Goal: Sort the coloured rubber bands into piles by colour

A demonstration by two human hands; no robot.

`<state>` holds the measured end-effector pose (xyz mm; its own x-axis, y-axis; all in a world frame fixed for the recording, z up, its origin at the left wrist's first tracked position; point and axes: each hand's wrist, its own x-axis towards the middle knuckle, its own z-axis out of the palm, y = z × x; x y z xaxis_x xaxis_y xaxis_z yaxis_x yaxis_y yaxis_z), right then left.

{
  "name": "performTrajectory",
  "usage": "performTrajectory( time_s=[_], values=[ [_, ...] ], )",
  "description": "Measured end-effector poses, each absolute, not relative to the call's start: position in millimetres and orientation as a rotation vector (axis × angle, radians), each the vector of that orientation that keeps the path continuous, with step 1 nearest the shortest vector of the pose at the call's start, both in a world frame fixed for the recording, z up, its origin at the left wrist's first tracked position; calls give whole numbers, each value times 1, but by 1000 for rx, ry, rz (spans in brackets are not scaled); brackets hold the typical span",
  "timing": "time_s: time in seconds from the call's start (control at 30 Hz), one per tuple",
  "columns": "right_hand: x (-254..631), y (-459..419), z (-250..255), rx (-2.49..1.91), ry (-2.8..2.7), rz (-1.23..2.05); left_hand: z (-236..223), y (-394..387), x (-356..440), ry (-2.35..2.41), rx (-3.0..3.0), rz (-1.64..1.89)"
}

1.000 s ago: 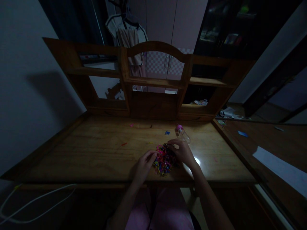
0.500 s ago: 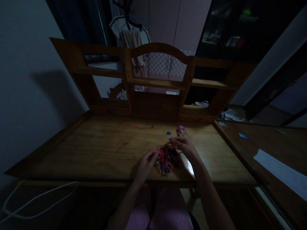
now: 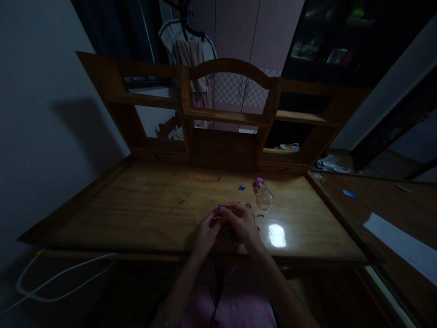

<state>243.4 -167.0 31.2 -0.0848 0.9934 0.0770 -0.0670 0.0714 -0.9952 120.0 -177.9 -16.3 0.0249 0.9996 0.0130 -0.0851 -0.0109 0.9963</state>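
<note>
Both my hands meet over a pile of small colourful elastic bands near the desk's front edge. The fingers of my left hand are closed in a pinch; what sits in them is hidden. My right hand covers most of the pile, its fingertips pressed together against the left ones. A tiny blue-purple spot shows at the joined fingertips, too small to name. To the right of the hands stands or lies a clear bottle with a pink top.
Loose on the wooden desk are a blue cluster of bands, a red piece, a pink piece and a dark piece. A wooden shelf unit rises at the back. White paper lies on the right-hand surface.
My right hand has moved left and down from above the pile's far right to meet my left hand. The bottle, partly hidden before, now shows fully.
</note>
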Motion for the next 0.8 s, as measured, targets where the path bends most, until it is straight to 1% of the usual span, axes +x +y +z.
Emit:
performTrajectory(
  time_s=[0.17, 0.23, 0.37, 0.47, 0.6, 0.7, 0.8],
  values=[
    [248, -159, 34, -1131, -1368, 1154, -18, -179, 119, 1097, 1249, 1299],
    [260, -145, 37, -1166, -1391, 1043, -18, -180, 120, 1085, 1256, 1298],
    [294, -97, 38, -1313, -1546, 501, -18, -180, 123, 1097, 1269, 1288],
    [313, -68, 35, -1498, -1768, 219, -16, -177, 122, 1192, 1348, 1316],
    [315, -60, 31, -1511, -1840, 189, -9, -160, 112, 1450, 1641, 1293],
    [311, -64, 31, -1493, -1858, 188, -5, -141, 101, 1622, 1913, 1160],
    [311, -67, 33, -1487, -1857, 180, -8, -122, 90, 1630, 2168, 997]
  ],
)
